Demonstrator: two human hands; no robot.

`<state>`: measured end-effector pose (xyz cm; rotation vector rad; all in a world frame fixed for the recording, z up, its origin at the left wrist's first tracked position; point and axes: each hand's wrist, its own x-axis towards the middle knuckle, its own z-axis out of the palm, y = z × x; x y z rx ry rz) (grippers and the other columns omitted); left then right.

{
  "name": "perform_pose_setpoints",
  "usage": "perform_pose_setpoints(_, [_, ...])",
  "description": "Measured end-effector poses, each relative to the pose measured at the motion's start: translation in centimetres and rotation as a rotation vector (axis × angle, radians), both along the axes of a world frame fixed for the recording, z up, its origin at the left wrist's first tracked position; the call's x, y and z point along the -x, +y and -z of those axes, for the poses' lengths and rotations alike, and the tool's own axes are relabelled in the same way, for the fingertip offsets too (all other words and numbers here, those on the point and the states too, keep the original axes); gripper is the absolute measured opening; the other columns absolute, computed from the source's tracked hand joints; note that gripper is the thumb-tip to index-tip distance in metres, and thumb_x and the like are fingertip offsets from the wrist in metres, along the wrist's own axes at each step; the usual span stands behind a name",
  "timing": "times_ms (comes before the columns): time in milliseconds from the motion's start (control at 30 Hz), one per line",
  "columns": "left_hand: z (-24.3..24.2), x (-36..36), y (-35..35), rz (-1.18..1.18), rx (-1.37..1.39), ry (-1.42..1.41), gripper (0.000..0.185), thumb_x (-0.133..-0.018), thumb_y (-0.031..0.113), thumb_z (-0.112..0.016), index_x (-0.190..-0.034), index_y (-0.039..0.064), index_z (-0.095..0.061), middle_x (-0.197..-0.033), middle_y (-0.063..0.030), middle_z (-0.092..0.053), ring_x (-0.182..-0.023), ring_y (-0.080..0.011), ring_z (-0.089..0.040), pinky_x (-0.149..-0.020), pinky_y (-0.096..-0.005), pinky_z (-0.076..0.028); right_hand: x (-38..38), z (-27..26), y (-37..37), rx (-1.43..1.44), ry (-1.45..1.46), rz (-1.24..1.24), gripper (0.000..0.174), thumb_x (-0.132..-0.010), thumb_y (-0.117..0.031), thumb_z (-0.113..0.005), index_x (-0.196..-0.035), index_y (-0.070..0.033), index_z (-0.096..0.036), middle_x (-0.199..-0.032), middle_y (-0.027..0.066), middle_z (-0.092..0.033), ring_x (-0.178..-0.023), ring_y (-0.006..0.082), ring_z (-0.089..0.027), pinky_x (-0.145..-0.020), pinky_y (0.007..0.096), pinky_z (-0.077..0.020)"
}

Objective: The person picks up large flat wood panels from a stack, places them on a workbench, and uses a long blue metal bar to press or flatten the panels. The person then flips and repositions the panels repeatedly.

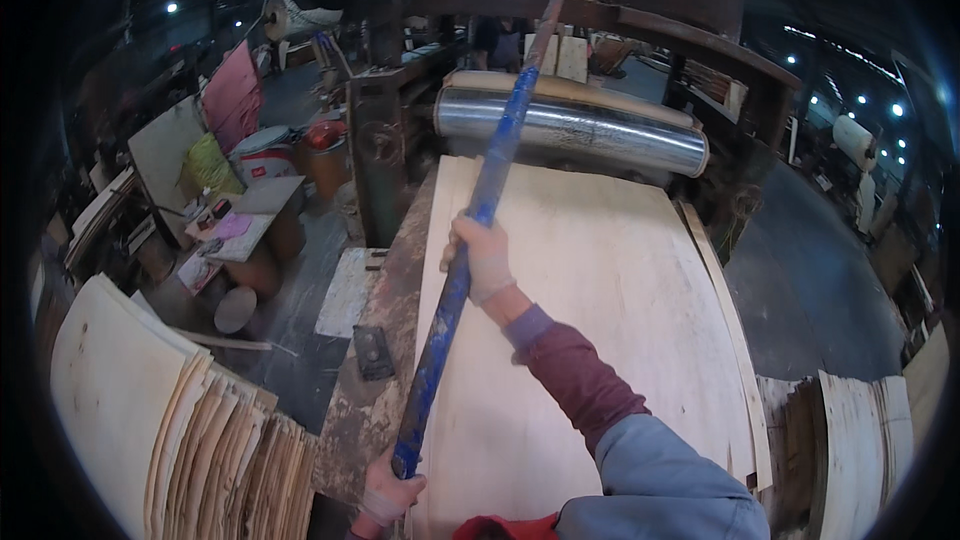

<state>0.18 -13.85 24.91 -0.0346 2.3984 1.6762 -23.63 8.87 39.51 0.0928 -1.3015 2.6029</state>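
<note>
A long pole (496, 157), covered in worn blue paint and rusty towards its far end, runs slantwise across the view. My right hand (484, 255) wraps around it near the middle. Lower down, my left hand (390, 491) grips its near end. Both hands seem to wear thin pale gloves. Beneath the pole lie pale wood veneer sheets (592, 300) on a stained table (367, 397). Beyond the sheets' far edge sits a shiny metal roller (577, 131), with a tan roller (585, 90) behind it. The pole passes above both rollers.
Veneer sheets stand stacked at the left (187, 435) and the right (862, 435). A dark block (373, 352) rests on the table's left side. Further left are a cluttered small table (255, 225) and a white bucket (264, 154). A person (504, 45) stands beyond the machine frame (379, 150).
</note>
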Motion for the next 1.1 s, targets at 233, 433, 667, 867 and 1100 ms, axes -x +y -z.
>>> perform_pose_setpoints(233, [9.7,-9.2,-3.6,-0.274,0.361,0.346,0.043,-0.07,0.03,-0.079,-0.102,0.003,-0.066,-0.076,-0.0206,-0.066,-0.071,-0.0356,-0.067,-0.065,-0.0421,-0.054,-12.7,0.0,-8.4,-0.135,0.1,-0.118,0.015,-0.091,-0.015,-0.06,-0.081,-0.006,-0.052,-0.062,0.0038,-0.051,-0.05,0.0161,-0.053,-0.047,0.0327,-0.0471])
perform_pose_setpoints(433, [9.4,-15.5,-6.5,-0.529,0.128,0.368,0.039,-0.072,0.027,-0.078,-0.102,0.005,-0.066,-0.085,-0.0182,-0.067,-0.079,-0.0375,-0.067,-0.07,-0.041,-0.053,-20.8,-2.5,-17.9,-0.225,0.22,-0.36,0.011,-0.091,-0.009,-0.053,-0.096,0.0,-0.053,-0.06,0.0058,-0.05,-0.051,0.0149,-0.049,-0.051,0.0293,-0.0426])
perform_pose_setpoints(667, [11.3,-24.3,-8.9,-0.906,-0.133,0.331,0.025,-0.076,0.015,-0.074,-0.095,0.003,-0.064,-0.079,-0.0091,-0.067,-0.069,-0.0171,-0.062,-0.067,-0.0328,-0.051,-28.3,-1.4,-32.8,-0.258,0.301,-0.842,0.027,-0.091,-0.003,-0.057,-0.116,0.0,-0.049,-0.07,0.0056,-0.059,-0.055,0.0136,-0.055,-0.058,0.0271,-0.0456])
perform_pose_setpoints(867, [12.0,-28.8,-10.8,-1.201,-0.25,0.181,0.02,-0.076,0.01,-0.07,-0.091,0.001,-0.06,-0.072,-0.0018,-0.061,-0.059,-0.0113,-0.057,-0.056,-0.0287,-0.048,-30.6,2.4,-44.8,-0.475,0.392,-1.05,0.026,-0.088,-0.017,-0.065,-0.105,-0.003,-0.05,-0.077,-0.0001,-0.051,-0.069,0.0112,-0.049,-0.062,0.0307,-0.0446])
perform_pose_setpoints(1100, [6.5,-26.2,-24.2,-1.217,-0.41,0.19,0.012,-0.082,0.014,-0.062,-0.086,0.004,-0.057,-0.056,-0.0008,-0.05,-0.044,-0.0121,-0.052,-0.039,-0.0283,-0.042,-32.6,12.3,-50.0,-0.943,0.516,-1.125,0.047,-0.08,-0.03,-0.064,-0.116,0.001,-0.06,-0.105,0.0254,-0.067,-0.097,0.0374,-0.066,-0.084,0.0419,-0.0525])
